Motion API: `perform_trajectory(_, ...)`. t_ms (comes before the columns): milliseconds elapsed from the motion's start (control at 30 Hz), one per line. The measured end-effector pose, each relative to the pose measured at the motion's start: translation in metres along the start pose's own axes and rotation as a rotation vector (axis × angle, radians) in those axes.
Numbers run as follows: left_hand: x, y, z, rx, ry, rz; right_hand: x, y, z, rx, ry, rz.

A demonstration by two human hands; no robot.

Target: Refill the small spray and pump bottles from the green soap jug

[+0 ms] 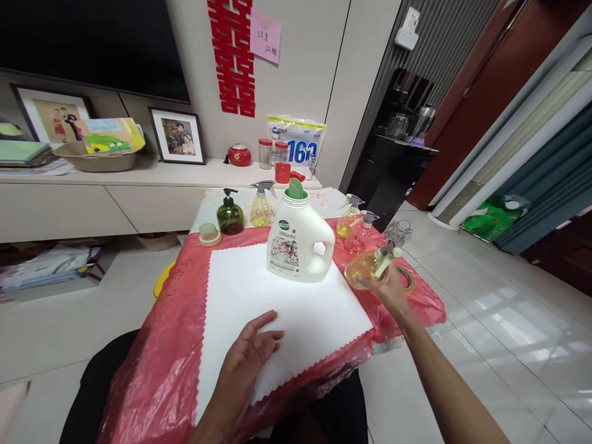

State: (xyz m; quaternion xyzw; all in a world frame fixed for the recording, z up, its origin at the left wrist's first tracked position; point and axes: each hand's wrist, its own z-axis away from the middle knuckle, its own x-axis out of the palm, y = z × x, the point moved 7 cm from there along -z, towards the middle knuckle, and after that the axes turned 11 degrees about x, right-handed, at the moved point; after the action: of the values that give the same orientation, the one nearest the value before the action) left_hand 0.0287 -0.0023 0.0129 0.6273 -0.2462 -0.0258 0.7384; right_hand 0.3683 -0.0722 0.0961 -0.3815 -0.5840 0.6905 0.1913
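My right hand (383, 287) grips a clear spray bottle (363, 269) with yellowish liquid, at the right edge of the white mat. The bottle leans, its spray head pointing up and right. My left hand (254, 345) hovers over or rests on the near part of the white mat (240, 290); its fingers are loosely curled, apart and hold nothing. Upright on the mat stands a large white detergent jug (300, 240), with a green spout piece (296, 190) in its open neck. A pale green cap (209, 234) lies at the mat's far left.
A dark green pump bottle (230, 216) and a yellow spray bottle (261, 208) stand behind the mat. Two more spray bottles, one yellowish (346, 222) and one pink (359, 235), are at right. A tape roll (407, 279) lies on the red plastic cover (171, 333).
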Motion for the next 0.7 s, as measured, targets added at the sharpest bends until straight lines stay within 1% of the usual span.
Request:
perform_trajectory(67,-0.002,0.007,-0.002,0.004,0.024,-0.014,-0.019,0.004,-0.025,-0.008,0.066,0.046)
perform_trajectory(133,-0.004,0.014,-0.004,0.011,0.032,-0.028,-0.031,0.01,-0.047,-0.014,0.102,0.073)
perform_trajectory(200,-0.009,0.021,-0.007,0.023,0.055,-0.058,-0.036,0.018,-0.064,-0.02,0.107,0.089)
perform_trajectory(300,-0.019,0.029,-0.014,0.038,0.096,-0.109,-0.037,0.033,-0.084,-0.031,0.098,0.091)
perform_trajectory(467,-0.037,0.042,-0.033,0.047,0.15,-0.152,-0.033,0.049,-0.097,-0.046,0.077,0.075)
perform_trajectory(567,-0.046,0.05,-0.046,0.082,0.172,-0.181,-0.028,0.053,-0.099,-0.053,0.044,0.05)
perform_trajectory(700,-0.053,0.059,-0.063,0.113,0.183,-0.201,-0.027,0.058,-0.1,-0.064,0.046,0.03)
